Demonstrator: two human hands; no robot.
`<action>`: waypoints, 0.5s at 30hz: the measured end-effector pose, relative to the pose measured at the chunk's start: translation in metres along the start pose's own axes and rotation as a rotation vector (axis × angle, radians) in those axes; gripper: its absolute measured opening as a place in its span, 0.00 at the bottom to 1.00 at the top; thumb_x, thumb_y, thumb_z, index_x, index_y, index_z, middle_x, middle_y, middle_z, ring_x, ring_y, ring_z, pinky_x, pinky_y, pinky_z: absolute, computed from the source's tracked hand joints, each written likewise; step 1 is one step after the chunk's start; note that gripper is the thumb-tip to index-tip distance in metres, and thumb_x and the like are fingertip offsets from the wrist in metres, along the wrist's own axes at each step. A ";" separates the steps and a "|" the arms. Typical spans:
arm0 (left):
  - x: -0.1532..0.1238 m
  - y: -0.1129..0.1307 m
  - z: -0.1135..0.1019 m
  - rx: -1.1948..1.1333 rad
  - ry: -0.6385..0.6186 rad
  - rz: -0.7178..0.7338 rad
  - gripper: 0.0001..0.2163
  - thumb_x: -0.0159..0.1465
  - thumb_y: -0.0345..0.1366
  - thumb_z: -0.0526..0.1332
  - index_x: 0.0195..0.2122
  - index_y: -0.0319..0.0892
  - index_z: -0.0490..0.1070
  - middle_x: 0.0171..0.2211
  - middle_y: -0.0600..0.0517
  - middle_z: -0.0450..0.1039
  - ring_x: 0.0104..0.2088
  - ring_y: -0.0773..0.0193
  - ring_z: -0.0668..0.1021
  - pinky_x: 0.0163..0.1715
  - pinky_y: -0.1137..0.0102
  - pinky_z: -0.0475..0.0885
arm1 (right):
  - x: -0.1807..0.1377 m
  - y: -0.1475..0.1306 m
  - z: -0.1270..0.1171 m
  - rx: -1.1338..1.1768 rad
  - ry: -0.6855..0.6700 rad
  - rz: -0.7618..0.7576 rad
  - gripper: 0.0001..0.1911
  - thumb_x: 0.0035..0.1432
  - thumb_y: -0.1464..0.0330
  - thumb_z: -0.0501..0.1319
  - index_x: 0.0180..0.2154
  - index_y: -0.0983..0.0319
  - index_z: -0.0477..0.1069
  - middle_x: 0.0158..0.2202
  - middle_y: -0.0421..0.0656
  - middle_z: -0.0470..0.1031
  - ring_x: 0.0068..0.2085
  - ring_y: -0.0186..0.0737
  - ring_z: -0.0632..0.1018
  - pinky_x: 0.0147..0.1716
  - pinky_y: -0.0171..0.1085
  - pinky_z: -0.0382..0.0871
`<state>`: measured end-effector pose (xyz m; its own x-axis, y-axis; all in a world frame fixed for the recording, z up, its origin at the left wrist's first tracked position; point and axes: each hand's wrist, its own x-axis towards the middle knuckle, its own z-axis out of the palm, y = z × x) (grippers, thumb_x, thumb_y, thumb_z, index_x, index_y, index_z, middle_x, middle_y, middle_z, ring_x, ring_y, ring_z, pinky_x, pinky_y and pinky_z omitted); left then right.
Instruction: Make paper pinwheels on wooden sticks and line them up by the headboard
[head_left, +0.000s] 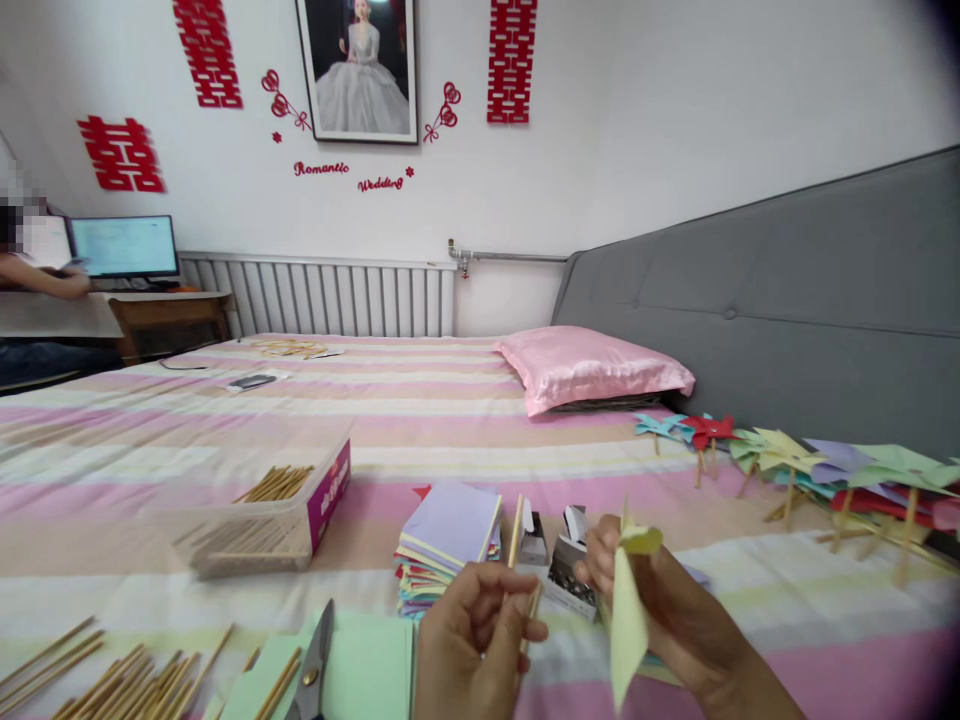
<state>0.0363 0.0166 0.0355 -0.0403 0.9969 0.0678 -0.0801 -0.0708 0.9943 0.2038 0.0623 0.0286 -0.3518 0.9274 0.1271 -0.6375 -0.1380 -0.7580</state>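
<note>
The left hand (472, 645), toward six o'clock, is bare, with rounded fingers (491, 578); toward five o'clock, the bare right hand (660, 595) joins an uncovered forearm (731, 665).

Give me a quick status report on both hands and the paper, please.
Left hand: holding wooden stick. Right hand: holding yellow paper. Possible obstruction: small open box near that hand.

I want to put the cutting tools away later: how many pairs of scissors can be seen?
1. The scissors are at the picture's bottom edge, by the light green paper, left of the left hand; others may be hidden.
</note>
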 end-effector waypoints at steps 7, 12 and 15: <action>0.001 -0.006 -0.002 -0.001 -0.116 0.093 0.12 0.57 0.43 0.57 0.38 0.41 0.65 0.32 0.47 0.76 0.21 0.69 0.75 0.19 0.77 0.63 | 0.000 0.000 0.013 -0.220 -0.072 -0.096 0.10 0.38 0.65 0.70 0.19 0.62 0.71 0.26 0.38 0.67 0.22 0.28 0.67 0.22 0.29 0.59; 0.006 -0.006 -0.013 0.191 -0.125 0.197 0.12 0.57 0.42 0.57 0.32 0.39 0.74 0.23 0.51 0.69 0.20 0.71 0.67 0.20 0.76 0.61 | -0.003 -0.004 0.021 -0.356 -0.084 -0.191 0.05 0.39 0.70 0.70 0.19 0.59 0.75 0.31 0.42 0.71 0.27 0.34 0.72 0.21 0.30 0.64; 0.008 0.001 -0.019 0.394 -0.121 0.303 0.12 0.59 0.41 0.56 0.34 0.42 0.77 0.22 0.52 0.66 0.24 0.68 0.68 0.24 0.76 0.60 | -0.006 -0.007 0.024 -0.548 -0.072 -0.284 0.03 0.43 0.69 0.67 0.21 0.58 0.76 0.33 0.44 0.72 0.32 0.38 0.73 0.26 0.32 0.67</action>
<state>0.0174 0.0235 0.0355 0.1139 0.9321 0.3437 0.2997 -0.3621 0.8827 0.1936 0.0492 0.0487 -0.2778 0.8731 0.4007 -0.2754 0.3273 -0.9039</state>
